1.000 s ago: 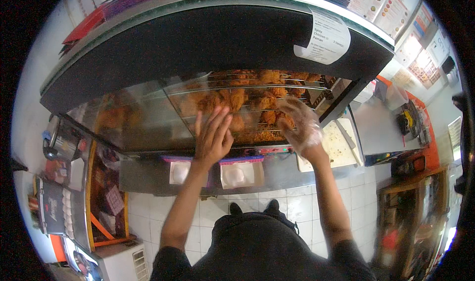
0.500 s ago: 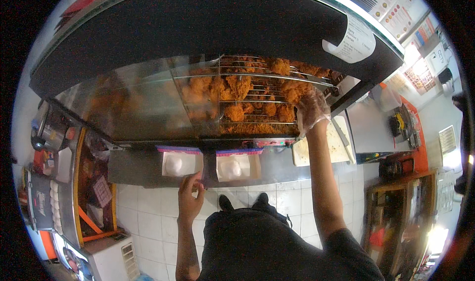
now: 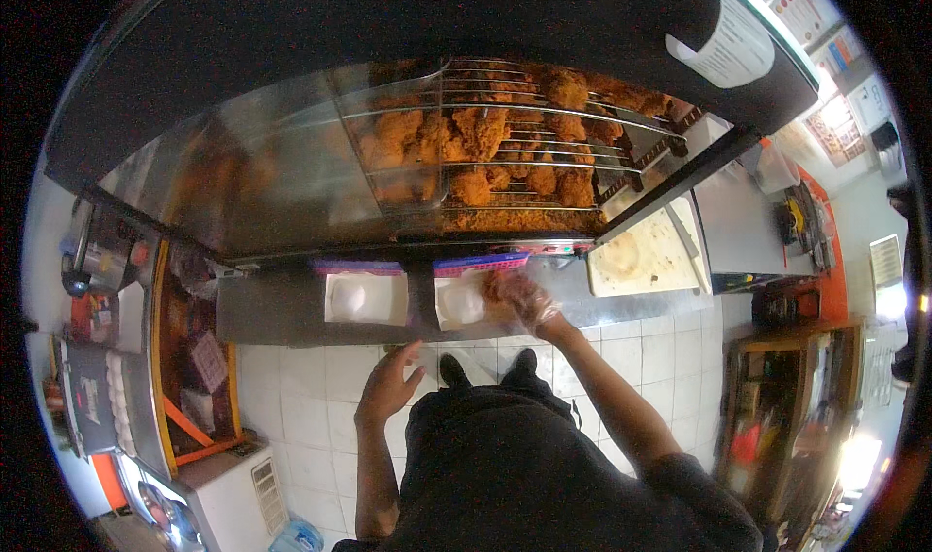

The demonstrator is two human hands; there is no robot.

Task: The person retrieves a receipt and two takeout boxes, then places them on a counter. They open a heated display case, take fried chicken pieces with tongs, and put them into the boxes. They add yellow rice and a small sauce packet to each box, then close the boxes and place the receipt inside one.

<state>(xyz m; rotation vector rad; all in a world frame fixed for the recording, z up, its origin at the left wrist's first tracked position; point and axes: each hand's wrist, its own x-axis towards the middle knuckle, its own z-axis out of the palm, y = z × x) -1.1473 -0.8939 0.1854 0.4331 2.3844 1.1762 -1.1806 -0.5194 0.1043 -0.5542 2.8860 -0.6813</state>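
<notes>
My right hand (image 3: 529, 302), in a clear plastic glove, is closed on a piece of fried chicken (image 3: 493, 287) at the right side of an open paper box (image 3: 470, 324). A round white mound, apparently rice, fills the left part of that box. To its left stands a second open box (image 3: 396, 301) with a similar white mound (image 3: 358, 298). My bare left hand (image 3: 390, 385) hangs just in front of the counter edge, below the boxes, fingers apart and holding nothing. Several fried chicken pieces (image 3: 481, 130) lie on wire racks in the heated display case above.
A glass panel (image 3: 282, 173) covers the case's left side. Right of the boxes, a cutting board (image 3: 636, 261) carries a knife (image 3: 683, 232). The steel counter (image 3: 272, 309) runs beneath the case. Wooden shelving (image 3: 777, 406) stands at the right, a white appliance (image 3: 228, 494) at lower left.
My right hand has come out of the display case with a piece of fried chicken and down to the right box. My left hand has moved slightly away from the left box.
</notes>
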